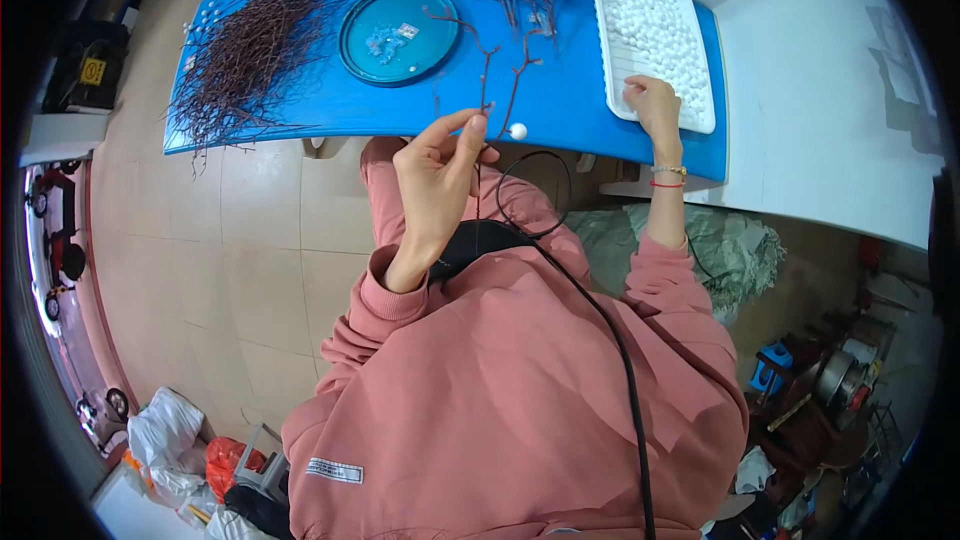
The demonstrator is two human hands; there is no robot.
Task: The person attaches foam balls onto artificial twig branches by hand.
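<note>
Bead-fitting step: left hand [437, 165] pinches a twig [487, 90]; right hand [655, 105], at three o'clock, fingers curled, picks among tray [700, 40] beads [645, 15], apparently needing one for a bare tip.

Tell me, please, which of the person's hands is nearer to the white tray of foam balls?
The right. The right hand rests in the white tray among the foam balls; the left hand pinches a branched twig well to the tray's left.
</note>
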